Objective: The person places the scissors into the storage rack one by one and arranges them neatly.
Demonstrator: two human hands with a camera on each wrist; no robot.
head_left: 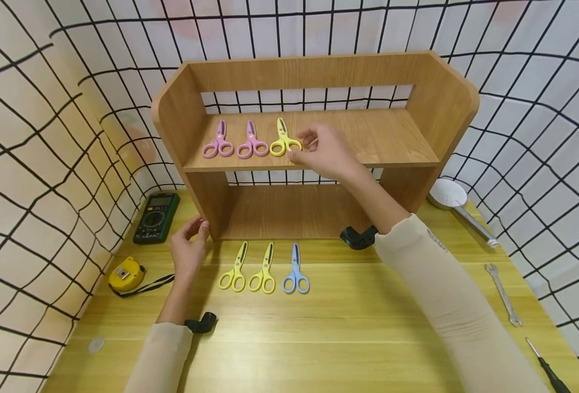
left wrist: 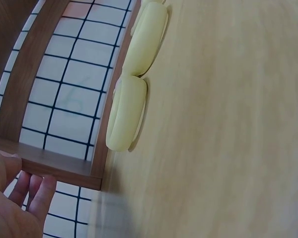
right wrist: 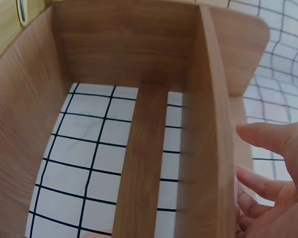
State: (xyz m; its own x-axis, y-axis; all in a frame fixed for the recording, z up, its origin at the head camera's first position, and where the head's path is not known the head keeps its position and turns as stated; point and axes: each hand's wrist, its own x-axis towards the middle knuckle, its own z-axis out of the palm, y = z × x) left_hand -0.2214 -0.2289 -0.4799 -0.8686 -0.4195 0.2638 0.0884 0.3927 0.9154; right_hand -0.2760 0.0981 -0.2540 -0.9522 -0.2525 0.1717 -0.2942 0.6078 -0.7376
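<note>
Head view: the right hand (head_left: 326, 153), grip released with relaxed fingers, touches the yellow plastic scissors (head_left: 284, 140) lying on the wooden shelf's upper board (head_left: 382, 136), beside 2 pink scissors (head_left: 235, 142). The left hand (head_left: 188, 248), grip loosely curled and holding nothing, rests against the shelf's side panel (head_left: 208, 204) on the yellow table (head_left: 348, 327).

Left wrist view: fingers (left wrist: 37, 196) meet the panel's edge.

Right wrist view: fingers (right wrist: 268, 141) spread beside the board.

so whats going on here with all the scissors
A person is at a small wooden shelf on a yellow table. Their right hand is at the handle of a yellow pair of scissors on the upper shelf, next to two pink pairs. Their left hand rests by the shelf's lower left corner. Two yellow pairs and a blue pair lie on the table.
</note>
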